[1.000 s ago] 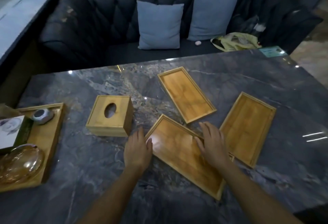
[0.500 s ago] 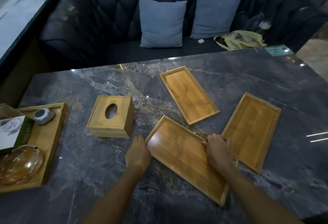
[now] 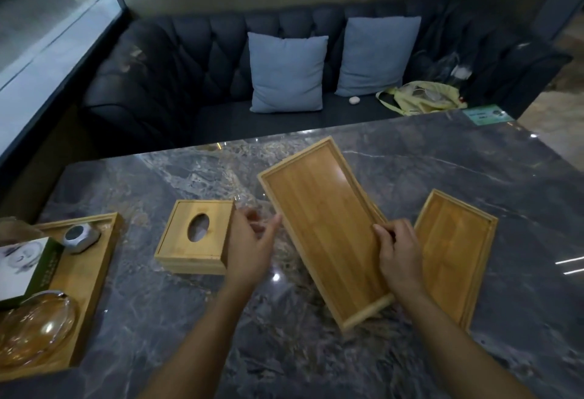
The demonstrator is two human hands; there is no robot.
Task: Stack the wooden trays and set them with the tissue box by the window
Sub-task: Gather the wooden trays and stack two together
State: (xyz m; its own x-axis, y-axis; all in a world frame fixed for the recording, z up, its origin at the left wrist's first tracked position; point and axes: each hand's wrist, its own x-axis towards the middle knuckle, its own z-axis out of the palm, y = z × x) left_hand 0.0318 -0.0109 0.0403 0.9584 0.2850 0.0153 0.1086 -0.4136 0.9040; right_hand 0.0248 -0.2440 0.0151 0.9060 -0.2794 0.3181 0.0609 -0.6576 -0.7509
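Above the marble table (image 3: 474, 158), the right hand (image 3: 399, 258) grips a lifted wooden tray (image 3: 325, 221) by its right edge; the left hand (image 3: 252, 248) hovers empty, fingers spread, beside the tissue box (image 3: 197, 235). Another tray (image 3: 455, 250) lies just right.

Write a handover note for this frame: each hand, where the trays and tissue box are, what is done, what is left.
Right hand: grips the near right edge of the middle tray, which lies over another tray, only an edge strip of it showing.
Left hand: open, free, between the tissue box and that tray.
Right tray: flat on the table, alone.
Done: one tray brought onto another; whether it is seated, I cannot tell.
Left: add the right tray, then move the stack and tissue box toward the window.
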